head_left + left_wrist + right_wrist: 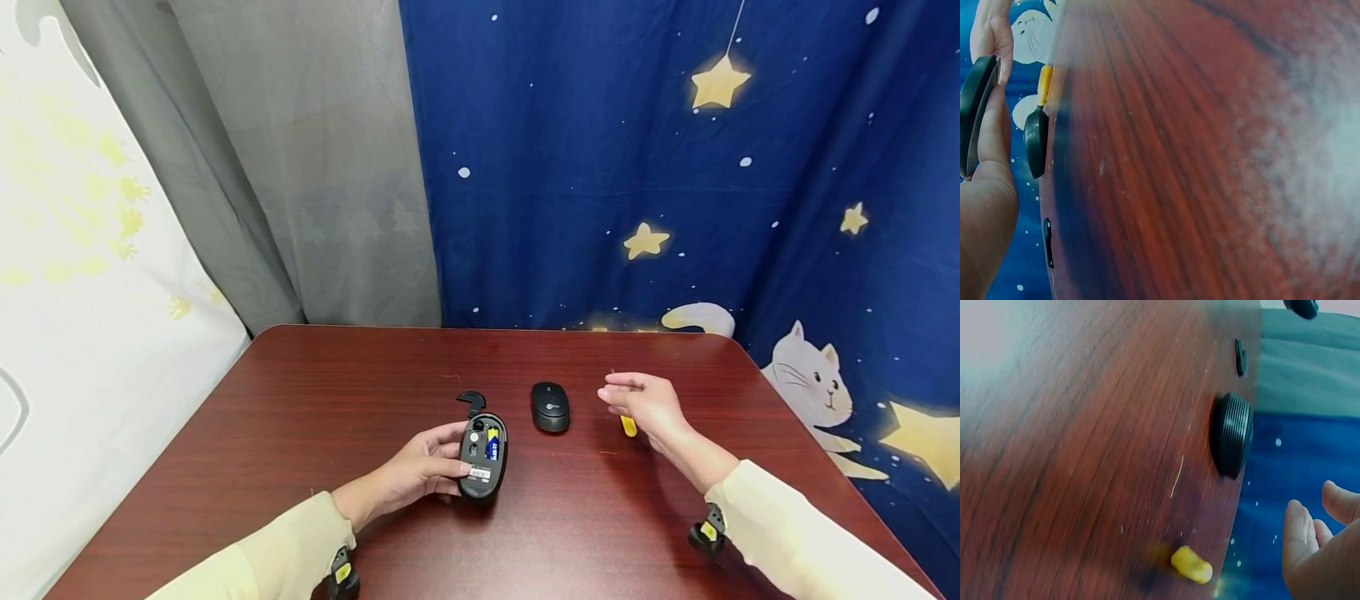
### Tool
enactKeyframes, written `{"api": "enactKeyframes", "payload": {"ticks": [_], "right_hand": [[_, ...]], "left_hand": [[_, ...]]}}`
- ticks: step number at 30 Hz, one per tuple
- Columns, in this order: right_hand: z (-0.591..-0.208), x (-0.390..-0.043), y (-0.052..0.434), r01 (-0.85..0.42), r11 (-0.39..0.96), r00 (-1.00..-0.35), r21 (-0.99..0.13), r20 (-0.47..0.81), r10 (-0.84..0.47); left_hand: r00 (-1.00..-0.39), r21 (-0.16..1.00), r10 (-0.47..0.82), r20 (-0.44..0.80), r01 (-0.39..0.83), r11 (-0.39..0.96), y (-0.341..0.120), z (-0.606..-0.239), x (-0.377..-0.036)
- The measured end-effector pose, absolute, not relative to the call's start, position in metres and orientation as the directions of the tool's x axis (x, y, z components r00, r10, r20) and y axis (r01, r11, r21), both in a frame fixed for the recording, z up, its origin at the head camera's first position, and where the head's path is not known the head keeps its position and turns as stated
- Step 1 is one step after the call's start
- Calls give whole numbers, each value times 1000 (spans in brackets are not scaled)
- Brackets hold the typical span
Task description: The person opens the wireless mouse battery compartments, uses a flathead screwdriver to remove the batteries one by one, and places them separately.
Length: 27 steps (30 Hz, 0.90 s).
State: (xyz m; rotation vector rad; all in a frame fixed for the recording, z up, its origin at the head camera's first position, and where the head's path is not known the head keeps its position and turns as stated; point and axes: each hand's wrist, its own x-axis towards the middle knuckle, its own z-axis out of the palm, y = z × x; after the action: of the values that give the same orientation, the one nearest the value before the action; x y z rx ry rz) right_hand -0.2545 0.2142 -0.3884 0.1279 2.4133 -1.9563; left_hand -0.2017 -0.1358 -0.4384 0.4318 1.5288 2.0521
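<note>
My left hand (422,468) grips a black computer mouse (474,487), thumb over its upturned underside. The mouse's battery bay lies uncovered, with a blue-and-yellow battery (492,444) inside. Just beyond it on the table is a small black battery cover (472,402). Nothing shows between the fingers of my right hand (651,408), which hovers above a yellow-handled thing (628,426); the hand hides much of that thing in the head view. In the right wrist view, the fingers and thumb (1338,497) stand apart, clear of the yellow handle (1192,565).
A second black computer mouse (551,407) rests upright between the two hands. The reddish-brown table (337,375) ends at a rounded back edge, with grey and blue curtains (562,167) behind it. A thin light strand (1177,477) lies near the second mouse.
</note>
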Motion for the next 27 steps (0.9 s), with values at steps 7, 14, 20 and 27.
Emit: {"api": "enactKeyframes", "payload": {"ticks": [7,14,20,27], "right_hand": [[-391,-248,194,48,178,-998,-983,-54,-30],[-392,-244,179,37,136,-996,-990,-48,-71],[-392,-237,167,17,108,-991,-994,-31,-128],[-390,-230,154,-23,117,-979,-993,-2,-203]], "left_hand": [[-804,950,592,-64,-231,-212,-136,-439,-201],[-805,949,589,-68,-234,-210,-135,-438,-200],[-805,949,589,-63,-231,-214,-135,-438,-199],[-804,949,591,-63,-232,-215,-134,-438,-199]]}}
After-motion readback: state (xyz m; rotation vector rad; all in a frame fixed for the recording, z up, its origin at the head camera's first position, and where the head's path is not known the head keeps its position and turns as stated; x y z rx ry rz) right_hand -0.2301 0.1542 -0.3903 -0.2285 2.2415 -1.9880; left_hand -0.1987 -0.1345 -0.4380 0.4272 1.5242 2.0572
